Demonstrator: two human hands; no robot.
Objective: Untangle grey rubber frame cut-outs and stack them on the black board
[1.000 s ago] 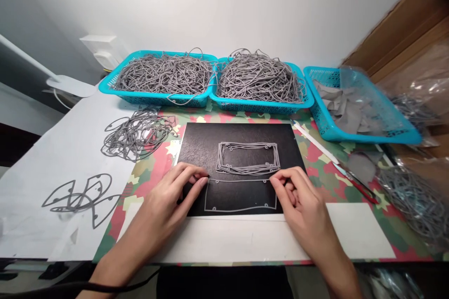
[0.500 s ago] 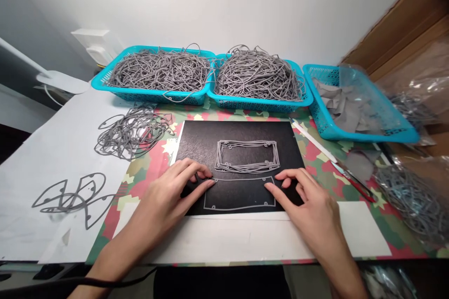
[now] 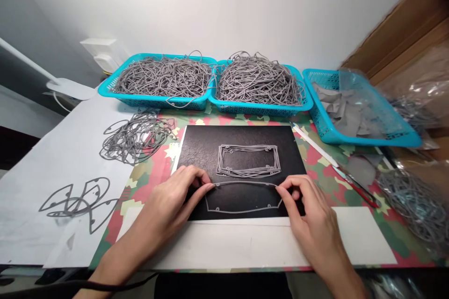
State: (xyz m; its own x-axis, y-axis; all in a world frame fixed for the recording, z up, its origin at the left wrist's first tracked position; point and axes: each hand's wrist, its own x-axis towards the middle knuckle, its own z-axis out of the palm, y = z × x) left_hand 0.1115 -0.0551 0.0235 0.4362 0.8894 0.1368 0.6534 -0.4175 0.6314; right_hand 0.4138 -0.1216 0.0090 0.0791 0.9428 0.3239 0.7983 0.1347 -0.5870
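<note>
A thin grey rectangular gasket [image 3: 245, 212] with small eyelet tabs is over the front part of a black board [image 3: 199, 149]. My left hand [image 3: 180, 196] pinches its far left corner between thumb and index finger. At the far right corner my right hand [image 3: 305, 205] pinches it the same way. The far edge bows upward between the two hands, and the near edge curves down toward me. Just beyond it lies a loose stack of similar gaskets [image 3: 249, 172], roughly aligned as a rectangle.
Two blue baskets [image 3: 157, 98] [image 3: 259, 108] heaped with grey gaskets stand along the wall. A third basket [image 3: 372, 140] holds grey scraps. Tangled gaskets [image 3: 136, 138] and curved ones [image 3: 80, 203] lie left. Tweezers-like red-handled tool [image 3: 358, 189] and bagged gaskets [image 3: 414, 205] lie right.
Both hands have closed on the gasket's far corners, where the fingers were beside them before. Its far edge now arches, and the right corner has shifted slightly right.
</note>
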